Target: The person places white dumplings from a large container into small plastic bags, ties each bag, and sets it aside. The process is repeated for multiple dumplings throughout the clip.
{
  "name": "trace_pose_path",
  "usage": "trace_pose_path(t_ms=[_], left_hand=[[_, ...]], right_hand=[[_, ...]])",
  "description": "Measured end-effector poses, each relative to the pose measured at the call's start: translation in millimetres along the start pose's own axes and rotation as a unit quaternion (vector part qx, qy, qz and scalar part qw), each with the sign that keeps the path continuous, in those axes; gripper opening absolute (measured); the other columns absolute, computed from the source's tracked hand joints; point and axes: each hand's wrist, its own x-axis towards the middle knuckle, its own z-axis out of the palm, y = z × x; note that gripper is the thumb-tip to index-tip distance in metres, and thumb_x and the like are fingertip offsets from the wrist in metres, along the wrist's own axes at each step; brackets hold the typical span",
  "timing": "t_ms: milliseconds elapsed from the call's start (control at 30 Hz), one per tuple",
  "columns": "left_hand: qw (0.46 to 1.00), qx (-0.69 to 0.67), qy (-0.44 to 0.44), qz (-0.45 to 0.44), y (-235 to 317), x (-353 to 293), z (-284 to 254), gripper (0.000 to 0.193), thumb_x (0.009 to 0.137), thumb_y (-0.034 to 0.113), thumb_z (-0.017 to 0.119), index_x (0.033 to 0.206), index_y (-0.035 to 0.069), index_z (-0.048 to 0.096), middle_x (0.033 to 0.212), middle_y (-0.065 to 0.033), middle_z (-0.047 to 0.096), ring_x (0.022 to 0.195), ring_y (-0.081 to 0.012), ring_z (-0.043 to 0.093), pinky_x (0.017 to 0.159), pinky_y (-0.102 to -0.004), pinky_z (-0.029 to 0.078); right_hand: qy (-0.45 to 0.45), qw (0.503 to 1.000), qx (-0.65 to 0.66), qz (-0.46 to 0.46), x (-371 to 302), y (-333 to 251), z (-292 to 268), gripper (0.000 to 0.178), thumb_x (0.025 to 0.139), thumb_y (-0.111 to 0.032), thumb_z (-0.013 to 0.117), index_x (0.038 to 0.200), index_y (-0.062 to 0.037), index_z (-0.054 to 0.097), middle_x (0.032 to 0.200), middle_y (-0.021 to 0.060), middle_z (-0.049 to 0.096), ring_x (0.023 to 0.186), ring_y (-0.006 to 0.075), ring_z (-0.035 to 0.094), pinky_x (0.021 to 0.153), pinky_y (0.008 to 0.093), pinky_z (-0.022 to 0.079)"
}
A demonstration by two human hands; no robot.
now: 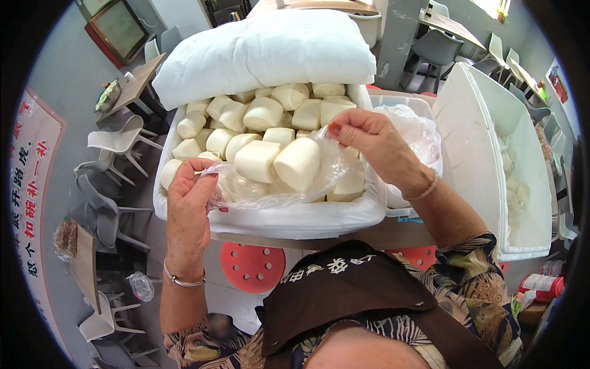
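A clear plastic bag (239,190) is stretched between my hands above a cloth-lined box (307,219) full of white steamed buns (264,114). My left hand (192,190) pinches the bag's left edge, fingers closed on the film. On the other side, my right hand (369,138) grips the bag's upper right edge between thumb and fingers. Two buns, one of them the rounded bun (298,163), rest at the bag's mouth; whether they are fully inside I cannot tell. Behind the heap, a thick white quilt (264,52) is folded back over the box's far side.
Right of the box stands a plastic bin (393,101) with bunched clear bags (415,132). Farther right, a big white foam box (473,154) holds bagged items. Red stools (252,267) sit below the table's near edge. Grey and white chairs (123,140) line the left.
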Motion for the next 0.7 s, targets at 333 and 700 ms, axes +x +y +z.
trace_pose_path(t_ms=[333,700], left_hand=[[1.000,0.026,0.017,0.005,0,3,10,0.015,0.094,0.015,0.053,0.103,0.004,0.058,0.066,0.0026,0.056,0.053,-0.0047,0.050,0.049,-0.0219,0.043],[0.997,-0.064,0.046,0.022,2,-5,26,0.014,0.097,0.015,0.053,0.102,0.004,0.059,0.070,0.0016,0.055,0.055,-0.0058,0.051,0.050,-0.0243,0.046]], right_hand=[[-0.043,0.937,0.341,0.061,-1,-18,-9,0.014,0.097,-0.015,0.052,0.101,-0.0049,0.061,0.094,0.0061,0.065,0.091,0.0176,0.062,0.083,0.0334,0.049],[0.003,0.965,0.245,0.098,-17,-25,0,0.024,0.096,-0.010,0.053,0.118,-0.0021,0.055,0.081,-0.0018,0.052,0.073,0.0143,0.050,0.073,0.0294,0.045]])
